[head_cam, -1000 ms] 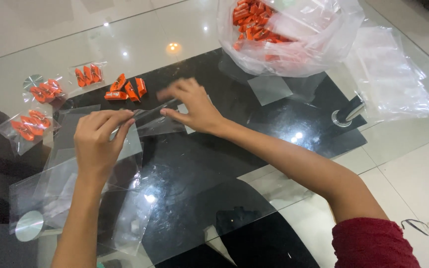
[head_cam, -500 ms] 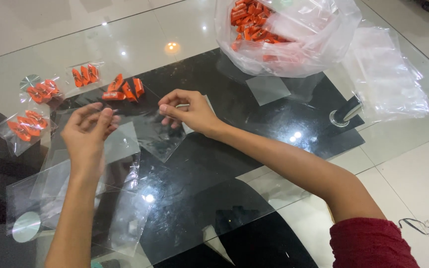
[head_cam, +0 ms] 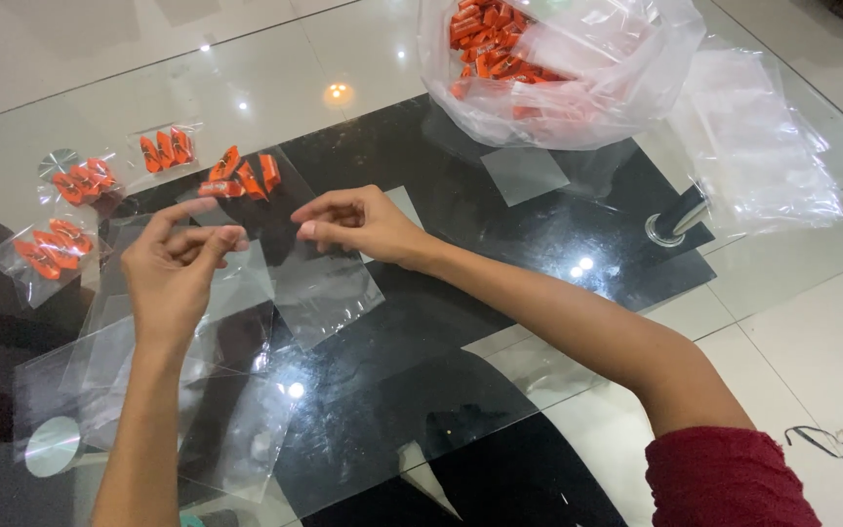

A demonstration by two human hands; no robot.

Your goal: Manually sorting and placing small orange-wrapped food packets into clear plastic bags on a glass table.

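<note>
Hovering over the middle of the glass counter (head_cam: 363,59) in the head view: left hand (head_cam: 180,268) and right hand (head_cam: 358,222), fingers loosely curled, both pinching a small clear bag (head_cam: 319,293) that hangs between them, low end touching the glass. Just beyond, toward the far edge, loose orange pieces (head_cam: 241,176). Filled packets (head_cam: 51,249) near the left edge. Large sack of orange pieces (head_cam: 558,68) at the far right corner.

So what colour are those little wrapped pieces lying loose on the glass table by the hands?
Orange: the loose wrapped pieces show clearly in the head view.
</note>
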